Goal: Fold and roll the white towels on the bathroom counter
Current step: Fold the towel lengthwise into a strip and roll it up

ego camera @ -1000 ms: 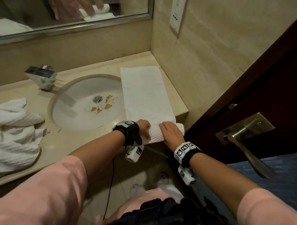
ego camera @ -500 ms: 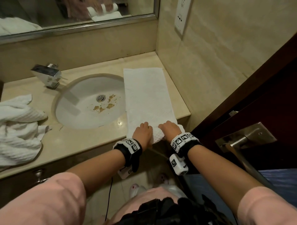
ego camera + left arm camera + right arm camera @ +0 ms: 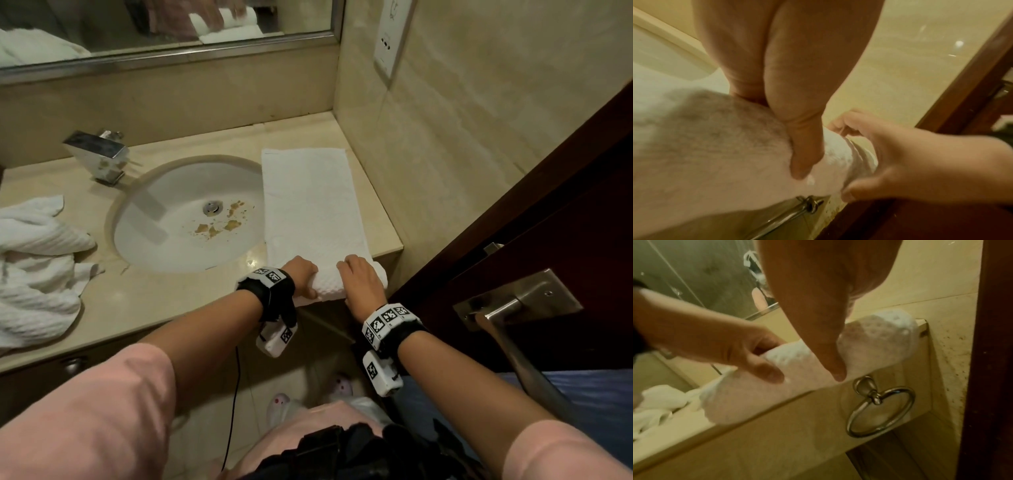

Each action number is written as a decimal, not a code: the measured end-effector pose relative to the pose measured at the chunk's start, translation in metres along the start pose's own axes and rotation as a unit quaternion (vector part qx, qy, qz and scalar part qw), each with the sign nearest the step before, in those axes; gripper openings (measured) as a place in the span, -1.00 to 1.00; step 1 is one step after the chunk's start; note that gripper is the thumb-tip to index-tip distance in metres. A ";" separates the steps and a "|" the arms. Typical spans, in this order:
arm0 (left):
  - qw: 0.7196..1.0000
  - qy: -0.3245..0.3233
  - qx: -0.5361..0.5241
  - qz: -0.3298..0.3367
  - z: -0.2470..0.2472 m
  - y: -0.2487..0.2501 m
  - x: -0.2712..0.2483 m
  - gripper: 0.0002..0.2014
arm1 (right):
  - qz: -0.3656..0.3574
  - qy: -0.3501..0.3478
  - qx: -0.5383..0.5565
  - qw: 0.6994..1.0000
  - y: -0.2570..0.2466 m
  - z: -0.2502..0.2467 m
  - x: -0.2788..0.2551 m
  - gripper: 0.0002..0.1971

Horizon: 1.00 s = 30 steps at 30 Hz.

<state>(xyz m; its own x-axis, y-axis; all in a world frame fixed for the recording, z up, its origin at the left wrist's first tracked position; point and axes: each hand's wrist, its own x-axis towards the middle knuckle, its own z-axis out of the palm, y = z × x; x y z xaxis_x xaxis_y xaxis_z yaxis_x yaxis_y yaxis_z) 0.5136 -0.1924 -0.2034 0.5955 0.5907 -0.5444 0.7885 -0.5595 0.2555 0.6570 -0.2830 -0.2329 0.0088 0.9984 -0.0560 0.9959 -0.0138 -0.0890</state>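
Note:
A white towel (image 3: 308, 198), folded into a long strip, lies on the counter (image 3: 383, 219) right of the sink. Its near end is rolled into a thick roll (image 3: 330, 286) at the counter's front edge. My left hand (image 3: 303, 274) curls over the roll's left part, thumb underneath. My right hand (image 3: 359, 277) curls over its right part. In the left wrist view my left thumb (image 3: 803, 155) presses the roll (image 3: 725, 154). The right wrist view shows my right thumb (image 3: 830, 360) on the roll (image 3: 875, 344), and the left hand (image 3: 748, 352) gripping it beside mine.
A heap of crumpled white towels (image 3: 34, 270) lies at the counter's left. The sink (image 3: 185, 219) has brown stains near its drain, with a chrome tap (image 3: 97, 156) behind. A metal towel ring (image 3: 879, 412) hangs under the counter. A dark door with a lever handle (image 3: 513, 308) stands right.
Both hands have turned the roll a little further along the strip, so it looks thicker. My head has moved, shifting the view of the counter.

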 end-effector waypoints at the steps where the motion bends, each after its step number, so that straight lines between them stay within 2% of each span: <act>1: 1.000 -0.007 -0.006 0.004 -0.001 -0.002 0.003 -0.68 | 0.002 0.005 -0.003 1.000 0.001 0.001 0.000 -0.47; 4: 0.999 -0.030 -0.013 0.011 -0.005 -0.005 0.007 -0.64 | 0.009 -0.005 -0.005 1.000 0.003 0.003 0.005 -0.61; 8: 0.998 -0.060 -0.027 0.014 -0.008 -0.010 0.012 -0.59 | 0.001 -0.088 -0.035 0.995 0.002 -0.012 0.021 -0.76; 14: 0.997 -0.074 -0.019 -0.011 -0.007 -0.011 0.011 -0.53 | -0.007 -0.204 -0.063 0.977 0.004 -0.021 0.052 -0.71; 17: 0.999 -0.020 0.030 -0.022 0.001 -0.006 0.007 -0.55 | 0.023 -0.263 -0.036 0.964 0.001 -0.027 0.067 -0.75; 20: 0.994 0.066 0.082 -0.040 0.014 0.008 -0.002 -0.59 | 0.053 -0.292 -0.002 0.955 0.005 -0.023 0.084 -0.79; 22: 0.986 0.088 0.137 -0.030 0.024 0.019 -0.008 -0.67 | 0.056 -0.306 0.014 0.950 0.008 -0.023 0.093 -0.75; 25: 0.988 0.083 0.114 -0.056 0.030 0.018 -0.003 -0.69 | 0.052 -0.333 0.015 0.941 0.010 -0.025 0.101 -0.75; 27: 0.987 0.081 0.131 -0.042 0.031 0.014 0.004 -0.74 | 0.056 -0.329 0.024 0.942 0.012 -0.022 0.103 -0.75; 29: 0.991 0.042 0.121 -0.044 0.027 0.013 0.008 -0.76 | 0.066 -0.310 0.035 0.948 0.013 -0.024 0.099 -0.70; 30: 0.990 0.067 0.120 -0.034 0.028 0.010 0.013 -0.73 | 0.069 -0.297 0.042 0.951 0.012 -0.028 0.094 -0.67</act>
<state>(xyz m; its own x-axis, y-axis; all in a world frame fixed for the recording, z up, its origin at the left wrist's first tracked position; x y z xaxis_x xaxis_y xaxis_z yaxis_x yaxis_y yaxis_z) 0.5245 -0.2065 -0.2301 0.5701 0.6944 -0.4391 0.7776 -0.6286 0.0154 0.6725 -0.1875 -0.2110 0.0624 0.7799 -0.6227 0.9779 -0.1727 -0.1182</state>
